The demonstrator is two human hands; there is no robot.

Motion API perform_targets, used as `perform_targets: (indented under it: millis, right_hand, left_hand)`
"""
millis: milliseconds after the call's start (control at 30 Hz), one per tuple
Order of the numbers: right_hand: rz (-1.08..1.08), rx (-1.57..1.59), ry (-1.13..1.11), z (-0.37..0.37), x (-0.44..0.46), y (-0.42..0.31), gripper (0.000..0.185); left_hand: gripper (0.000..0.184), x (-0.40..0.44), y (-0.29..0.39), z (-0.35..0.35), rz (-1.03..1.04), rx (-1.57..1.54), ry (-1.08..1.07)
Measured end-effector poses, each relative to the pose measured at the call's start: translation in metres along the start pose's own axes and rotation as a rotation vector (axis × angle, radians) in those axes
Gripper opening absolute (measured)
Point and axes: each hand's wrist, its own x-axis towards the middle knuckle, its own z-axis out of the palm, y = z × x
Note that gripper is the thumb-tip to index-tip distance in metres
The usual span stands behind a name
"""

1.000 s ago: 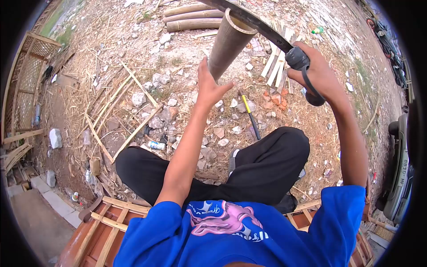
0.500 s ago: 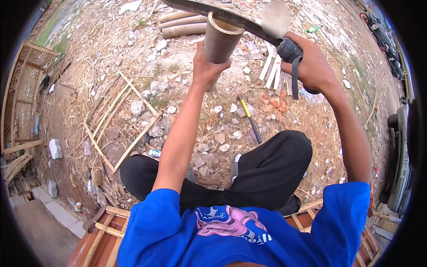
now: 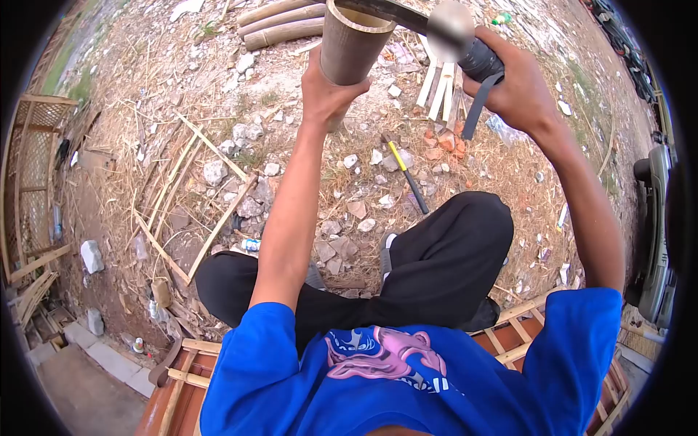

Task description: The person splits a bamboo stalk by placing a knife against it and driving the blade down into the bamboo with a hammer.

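My left hand (image 3: 327, 94) is wrapped round a thick hollow bamboo tube (image 3: 350, 49), held upright with its open end toward me. In my right hand (image 3: 520, 91) is the dark wrapped handle (image 3: 480, 61) of a large knife, with a black strap hanging from it. The dark blade (image 3: 396, 13) lies across the tube's open top and runs out of the frame's upper edge. A pale blurred round patch covers part of the blade near the handle.
A yellow and black hammer (image 3: 404, 173) lies on the stony ground, near orange brick pieces (image 3: 448, 142). Bamboo poles (image 3: 282, 27) and split strips (image 3: 440, 91) lie farther ahead. Long thin strips (image 3: 218, 231) are at left. A parked vehicle (image 3: 654, 240) stands at right.
My left hand has moved higher up the tube, which has shifted left and closer to upright. My right hand and the knife have moved slightly up. The pale round patch has appeared over the blade.
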Motion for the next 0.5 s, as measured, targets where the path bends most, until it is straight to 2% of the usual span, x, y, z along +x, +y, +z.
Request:
perform_targets:
  millis: [200,300,333,500]
  right_hand:
    - [-0.08,-0.047,0.046,0.004,-0.003,0.002,0.047]
    - [0.008,0.071,-0.009,-0.003,0.002,-0.012,0.028]
    - [-0.045,0.05,0.021,-0.004,-0.002,-0.017,0.028]
    - [-0.034,0.065,0.039,-0.002,-0.005,-0.009,0.032]
  left_hand:
    - [0.092,0.001,-0.016,-0.003,0.011,-0.006,0.02]
    - [0.09,0.003,-0.013,0.0,0.028,-0.05,-0.001]
    - [0.089,0.001,-0.014,-0.002,0.025,-0.062,-0.014]
    - [0.089,0.002,-0.012,0.004,0.043,-0.082,-0.013]
